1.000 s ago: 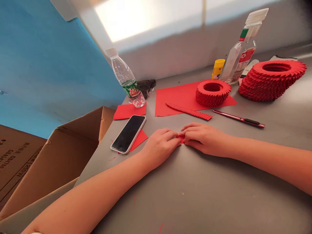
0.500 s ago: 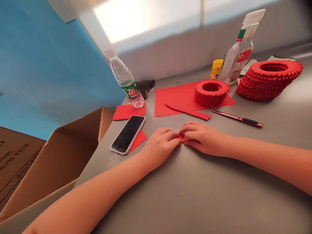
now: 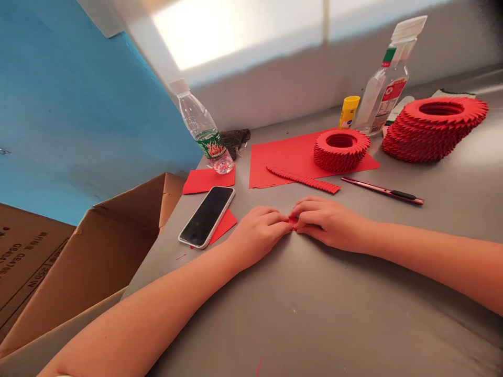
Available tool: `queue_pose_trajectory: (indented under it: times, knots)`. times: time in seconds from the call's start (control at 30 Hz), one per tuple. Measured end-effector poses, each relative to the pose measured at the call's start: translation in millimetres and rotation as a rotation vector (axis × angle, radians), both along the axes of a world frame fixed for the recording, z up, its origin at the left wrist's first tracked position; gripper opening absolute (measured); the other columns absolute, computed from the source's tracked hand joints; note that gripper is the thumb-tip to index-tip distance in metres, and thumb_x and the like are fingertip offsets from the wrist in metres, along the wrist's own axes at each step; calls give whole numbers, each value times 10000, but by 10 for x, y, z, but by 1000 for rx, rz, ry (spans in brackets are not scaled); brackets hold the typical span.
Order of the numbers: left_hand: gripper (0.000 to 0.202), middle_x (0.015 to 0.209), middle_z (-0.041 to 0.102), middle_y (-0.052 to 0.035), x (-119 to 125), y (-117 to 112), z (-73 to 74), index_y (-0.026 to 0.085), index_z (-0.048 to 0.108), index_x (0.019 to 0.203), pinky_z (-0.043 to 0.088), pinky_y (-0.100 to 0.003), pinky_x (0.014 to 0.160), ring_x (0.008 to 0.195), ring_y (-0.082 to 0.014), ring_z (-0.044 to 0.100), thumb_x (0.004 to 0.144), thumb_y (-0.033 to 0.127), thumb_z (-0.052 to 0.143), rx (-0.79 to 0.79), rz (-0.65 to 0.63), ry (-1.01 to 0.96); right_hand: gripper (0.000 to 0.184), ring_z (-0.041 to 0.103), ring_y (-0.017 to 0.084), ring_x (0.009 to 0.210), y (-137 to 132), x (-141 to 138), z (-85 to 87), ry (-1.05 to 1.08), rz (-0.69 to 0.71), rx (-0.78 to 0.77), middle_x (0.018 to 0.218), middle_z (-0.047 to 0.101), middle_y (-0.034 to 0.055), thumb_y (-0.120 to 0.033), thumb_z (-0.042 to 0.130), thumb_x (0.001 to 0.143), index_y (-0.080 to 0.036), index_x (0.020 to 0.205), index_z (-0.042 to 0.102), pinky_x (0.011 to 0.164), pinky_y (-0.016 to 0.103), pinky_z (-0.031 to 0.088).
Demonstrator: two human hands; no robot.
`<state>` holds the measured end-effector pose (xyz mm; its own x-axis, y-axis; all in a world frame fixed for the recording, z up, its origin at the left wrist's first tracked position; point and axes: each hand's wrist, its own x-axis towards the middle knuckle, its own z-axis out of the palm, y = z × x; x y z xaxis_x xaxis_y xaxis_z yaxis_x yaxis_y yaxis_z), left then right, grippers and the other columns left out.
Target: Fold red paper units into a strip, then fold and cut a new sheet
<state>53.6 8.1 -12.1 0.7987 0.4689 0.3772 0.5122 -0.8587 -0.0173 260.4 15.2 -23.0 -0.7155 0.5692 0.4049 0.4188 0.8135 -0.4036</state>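
A small piece of red paper (image 3: pixel 293 222) lies pinched between my two hands, just above the grey table. My left hand (image 3: pixel 262 230) grips its left side with thumb and fingertips. From the right, my right hand (image 3: pixel 327 222) holds the other side, its fingers bent over the paper. Most of the piece is hidden by my fingers. Just beyond my hands is a strip of folded red paper pieces (image 3: pixel 304 180). Farther back, a ring of interlocked red paper pieces (image 3: pixel 341 152) rests on a red paper sheet (image 3: pixel 271 157).
A phone (image 3: pixel 207 217) lies on red paper at left, near a water bottle (image 3: pixel 210 137). A utility knife (image 3: pixel 385 191) lies at right. Behind stand a yellow glue stick (image 3: pixel 348 112), a glass bottle (image 3: pixel 383 94) and a taller red ring stack (image 3: pixel 430 133). An open cardboard box (image 3: pixel 106 246) is beside the table.
Almost nothing differs. Both hands stay on the red paper piece with only very slight finger movement, and the view has shifted slightly.
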Motion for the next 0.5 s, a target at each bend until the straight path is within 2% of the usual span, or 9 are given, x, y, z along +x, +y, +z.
queue_pose_trajectory:
  times: [0.13,0.27,0.5]
  knots:
    - [194,947,678,-36,-5,7,-1,192,645,917,447,-290,818,903,-143,583,891,222,455,-11,13,-7,221,579,188,842,-57,-12,14,-29,-67,41,874,664,78,-178,453,848,-184,758,654,747,333,467]
    - [192,944,677,-35,3,1,5,189,648,906,451,-287,816,894,-140,581,889,228,461,-42,23,-15,220,602,180,805,-86,-26,17,-19,-114,-7,850,677,66,-161,467,836,-185,746,667,711,307,480]
    - [188,937,678,-21,8,1,9,192,655,910,451,-278,801,869,-143,572,883,214,470,-68,11,-73,202,611,179,832,-82,-31,11,-5,-121,-33,892,682,67,-157,482,827,-179,762,672,737,302,490]
